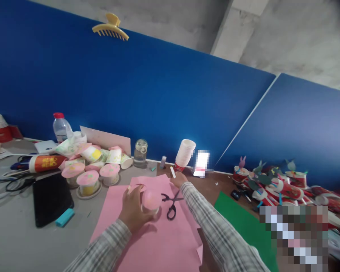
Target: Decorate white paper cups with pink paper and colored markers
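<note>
My left hand [133,208] is curled round a small paper cup with a round pink top [152,198], just above the pink paper sheet [158,241]. My right hand [179,180] reaches forward to the sheet's far edge, its fingers closed. A short white stick [173,172] sticks up from those fingers; its lower end is hidden. Close behind stands a tilted stack of white and red paper cups [185,152]. Black-handled scissors [172,211] lie on the sheet between my hands, partly covered by my right sleeve.
Left are several pink-topped cups [87,178], a black tablet [52,200] and a turquoise block [65,217]. A glass jar [141,153] and small tube [163,162] stand behind. Right lie green paper [240,223] and red cups with animal cutouts [289,188]. A blue partition [158,90] bounds the table.
</note>
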The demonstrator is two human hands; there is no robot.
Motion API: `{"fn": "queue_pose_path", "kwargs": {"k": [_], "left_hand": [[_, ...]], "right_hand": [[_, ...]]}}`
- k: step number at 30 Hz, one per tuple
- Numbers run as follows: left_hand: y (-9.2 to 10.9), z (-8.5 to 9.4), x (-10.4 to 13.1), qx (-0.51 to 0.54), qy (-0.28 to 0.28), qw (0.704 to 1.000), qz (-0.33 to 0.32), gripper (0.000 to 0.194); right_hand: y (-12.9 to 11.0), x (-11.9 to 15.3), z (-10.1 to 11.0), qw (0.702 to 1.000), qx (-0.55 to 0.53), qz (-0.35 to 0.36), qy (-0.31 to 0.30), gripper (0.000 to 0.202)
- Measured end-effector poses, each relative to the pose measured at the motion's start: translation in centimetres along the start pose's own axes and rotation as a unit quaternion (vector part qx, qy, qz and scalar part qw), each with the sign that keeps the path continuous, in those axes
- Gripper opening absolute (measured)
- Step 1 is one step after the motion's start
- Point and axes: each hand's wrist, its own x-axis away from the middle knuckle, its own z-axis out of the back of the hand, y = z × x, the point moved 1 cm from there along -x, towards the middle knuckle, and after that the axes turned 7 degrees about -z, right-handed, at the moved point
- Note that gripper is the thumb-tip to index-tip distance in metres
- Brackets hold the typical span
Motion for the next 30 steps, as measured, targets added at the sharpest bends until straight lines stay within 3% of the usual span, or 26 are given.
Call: {"fn": "queue_pose_path", "kwargs": {"k": [6,11,16,23,30], "left_hand": [[-0.1,-1.1,0.3,-0.021,-0.024,0.999,-0.005,0.089],[0.2,-1.3,0.5,-0.014,-0.055,0.998,-0.003,0.07],[0.7,-0.9,0.5,-0.002,-0.091,0.996,-0.009,0.057],[0.8,-1.0,0.6,0.054,-0.059,0.997,-0.006,0.053],[0.5,-1.1,0.4,0.07,-0.057,0.996,-0.016,0.052]], "right_hand": [[-1.1,0.0,-2.1,0.991,0.127,-0.034,-0.031,0.029],[-1.9,1.0,-1.8,0.983,0.181,0.002,-0.026,0.029],[-2.1,2.2,-1.5,0.979,0.183,0.08,-0.039,0.028],[-0.8,5.0,-1.9,0.975,0.151,0.146,-0.073,0.022],[-2.0,4.3,-2.4,0.963,0.154,0.206,-0.081,0.026]]}}
